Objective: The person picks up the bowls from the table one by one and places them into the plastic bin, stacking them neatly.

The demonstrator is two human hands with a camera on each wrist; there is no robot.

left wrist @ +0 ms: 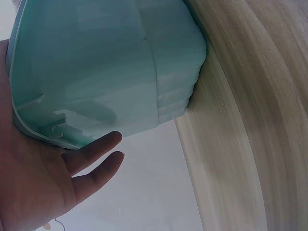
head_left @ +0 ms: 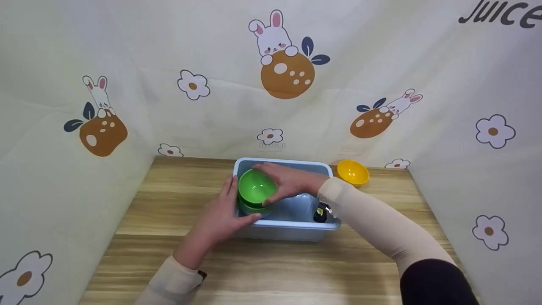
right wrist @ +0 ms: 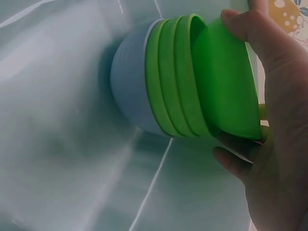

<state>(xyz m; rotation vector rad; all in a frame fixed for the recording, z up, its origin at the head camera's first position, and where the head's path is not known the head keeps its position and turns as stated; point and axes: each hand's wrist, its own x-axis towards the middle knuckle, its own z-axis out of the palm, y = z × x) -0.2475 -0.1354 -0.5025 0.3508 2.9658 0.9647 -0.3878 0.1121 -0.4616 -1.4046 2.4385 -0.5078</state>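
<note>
My right hand grips the top green bowl by its rim, thumb on one side and fingers on the other. That bowl sits tilted at the mouth of a stack of green bowls, which nests in a light blue bowl. The stack stands at the left end of a pale blue plastic bin. My left hand rests at the bin's front left corner, its thumb over the front rim. In the left wrist view two of its fingers stretch out straight beside the bin's outer wall.
A yellow bowl stands on the wooden table behind the bin's right end. Beside the right cuff shows a small black object. Pale printed cloth walls in the table at the back and both sides.
</note>
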